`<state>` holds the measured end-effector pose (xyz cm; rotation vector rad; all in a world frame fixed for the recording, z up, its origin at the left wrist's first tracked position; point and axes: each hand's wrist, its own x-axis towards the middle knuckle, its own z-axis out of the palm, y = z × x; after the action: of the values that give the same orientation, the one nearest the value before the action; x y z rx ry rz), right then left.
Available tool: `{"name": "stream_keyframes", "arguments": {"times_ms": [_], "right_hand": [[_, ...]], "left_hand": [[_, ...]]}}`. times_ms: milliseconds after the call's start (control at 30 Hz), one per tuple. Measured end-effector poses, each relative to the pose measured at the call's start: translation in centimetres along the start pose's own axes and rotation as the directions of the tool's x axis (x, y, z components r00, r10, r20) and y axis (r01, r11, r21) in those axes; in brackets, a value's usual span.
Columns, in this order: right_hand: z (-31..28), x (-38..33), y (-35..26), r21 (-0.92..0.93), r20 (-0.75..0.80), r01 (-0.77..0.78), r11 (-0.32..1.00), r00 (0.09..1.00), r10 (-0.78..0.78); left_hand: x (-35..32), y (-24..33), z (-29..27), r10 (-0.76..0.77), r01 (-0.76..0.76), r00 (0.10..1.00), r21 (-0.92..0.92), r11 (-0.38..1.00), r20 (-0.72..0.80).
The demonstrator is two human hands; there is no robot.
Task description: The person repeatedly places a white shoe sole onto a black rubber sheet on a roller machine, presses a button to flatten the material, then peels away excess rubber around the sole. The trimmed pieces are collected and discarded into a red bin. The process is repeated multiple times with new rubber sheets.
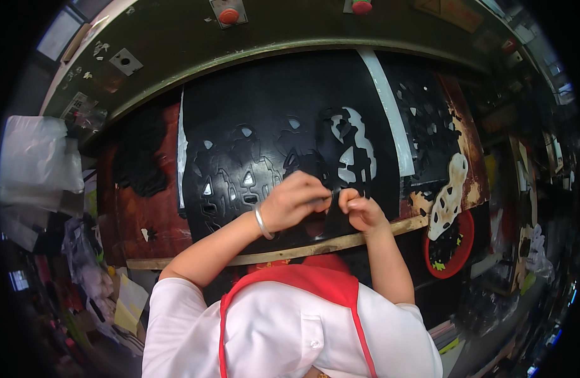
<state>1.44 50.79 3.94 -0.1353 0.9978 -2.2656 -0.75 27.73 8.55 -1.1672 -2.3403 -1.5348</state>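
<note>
Black cut piece (335,203): hung between your left hand (293,203) and right hand (367,213), near the desk's (154,220) front edge; left fingers pinched it, right fingers curled, hold unclear.

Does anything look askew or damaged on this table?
Yes, on the right: the red tabletop looks worn and patchy, and the pale cut-out piece lies aslant, its lower end overhanging the red bowl.

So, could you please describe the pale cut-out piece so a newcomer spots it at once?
From the wooden table edge, go right past the right hand to the red bowl. The pale piece slants across the bowl's rim. Cream-white and pierced with holes, it stands out from the black sheet beside it.
</note>
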Motion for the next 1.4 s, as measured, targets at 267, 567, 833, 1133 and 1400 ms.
{"name": "stream_keyframes", "arguments": {"times_ms": [267, 567, 833, 1133, 1400], "right_hand": [[9.0, -1.5, 0.3, -0.984, -0.132, -0.019, 0.175, 0.736, -0.664], [7.3, 3.9, 6.5, -0.905, -0.314, 0.017, 0.426, 0.649, -0.693], [4.4, 1.3, 9.1, -0.911, -0.324, -0.003, 0.413, 0.626, -0.710], [4.1, 3.6, 5.6, -0.546, 0.021, -0.150, 0.824, 0.981, 0.193], [5.0, 3.9, 4.0, -0.248, 0.112, -0.187, 0.951, 0.969, 0.220]], "left_hand": [[0.8, -0.5, -3.0, -0.730, 0.392, 0.669, -0.901, 0.186, 0.140], [-0.5, -0.7, 0.6, -0.794, 0.570, 0.563, -0.803, 0.174, 0.227], [12.7, -1.5, -21.9, -0.480, -0.077, 0.633, -0.665, 0.743, -0.608], [4.3, 3.2, -15.1, -0.223, 0.258, 0.948, 0.137, 0.956, -0.228], [-10.2, 1.5, -3.2, -0.100, 0.088, 0.995, 0.272, 0.958, 0.028]]}}
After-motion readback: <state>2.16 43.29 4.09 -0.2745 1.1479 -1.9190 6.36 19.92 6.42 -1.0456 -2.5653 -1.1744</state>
